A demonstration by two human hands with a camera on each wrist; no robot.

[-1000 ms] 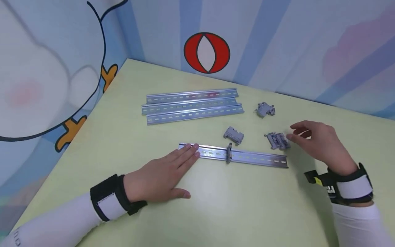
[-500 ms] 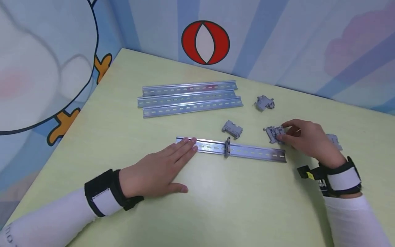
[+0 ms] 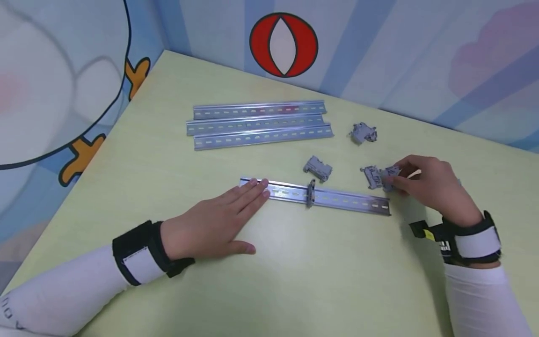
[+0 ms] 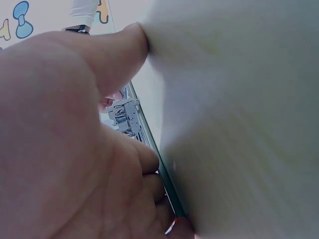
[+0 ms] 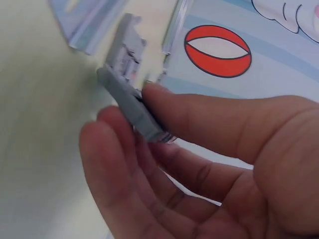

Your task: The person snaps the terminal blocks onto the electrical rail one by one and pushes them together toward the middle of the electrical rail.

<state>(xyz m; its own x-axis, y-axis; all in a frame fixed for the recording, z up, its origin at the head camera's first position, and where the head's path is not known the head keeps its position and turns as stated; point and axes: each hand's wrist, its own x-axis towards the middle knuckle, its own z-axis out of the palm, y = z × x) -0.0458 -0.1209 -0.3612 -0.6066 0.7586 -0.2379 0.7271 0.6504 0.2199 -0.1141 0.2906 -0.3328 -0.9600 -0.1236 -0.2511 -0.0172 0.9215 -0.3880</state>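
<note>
My left hand [image 3: 210, 224] lies flat, its straight fingers pressing on the left end of a slotted metal DIN rail [image 3: 349, 200]. One grey terminal block [image 3: 310, 193] stands upright across that rail near its middle; the left wrist view shows this block [image 4: 124, 117] beyond the fingers. To the right of the rail, my right hand [image 3: 438, 189] pinches a second grey terminal block [image 5: 129, 104] between thumb and fingertips. Close beside it lies another terminal block [image 3: 372, 177], flat on the table. The fingers partly cover the held block in the head view.
Several loose DIN rails [image 3: 261, 125] lie side by side at the back. More grey terminal blocks rest on the table: one block [image 3: 317, 168] behind the rail, a small group [image 3: 363, 133] farther back. Part of another block [image 3: 459, 181] peeks out behind my right wrist. A painted wall [image 3: 358, 47] borders the table.
My right hand reached left to the terminal blocks, took one and drew it slightly right, apart from its neighbour. My left hand stayed on the rail. The head view tilted down a little.
</note>
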